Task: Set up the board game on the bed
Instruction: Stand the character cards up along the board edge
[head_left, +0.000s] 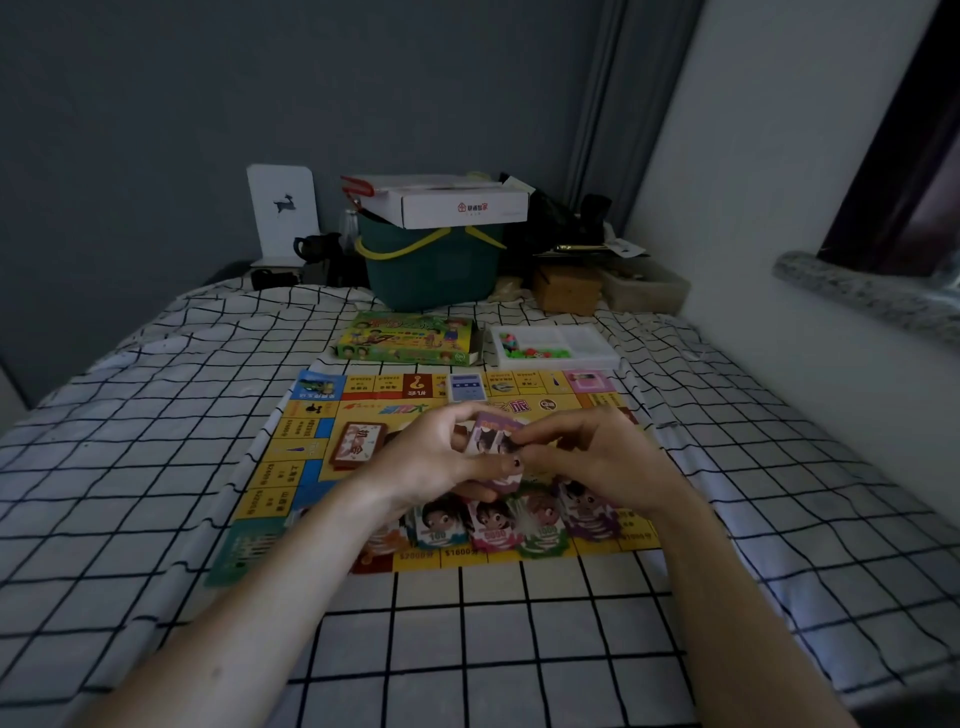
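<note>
A yellow game board (306, 457) lies flat on the checked bed sheet (493, 639). Above its middle, my left hand (431, 457) and my right hand (597, 462) together hold a small stack of purple play-money notes (493, 434), fingers curled round it from both sides. Several stacks of play money (519, 525) stand in a row along the board's near edge, partly hidden by my hands. A red-brown card deck (357, 441) rests on the board's left part, and a blue card deck (467, 387) sits at its far edge.
The green game box (408, 340) and a white tray of small coloured pieces (553, 345) lie just beyond the board. A green basket (431, 265) topped by a white carton, a brown box (566, 291) and clutter line the bed's far end. A wall runs along the right.
</note>
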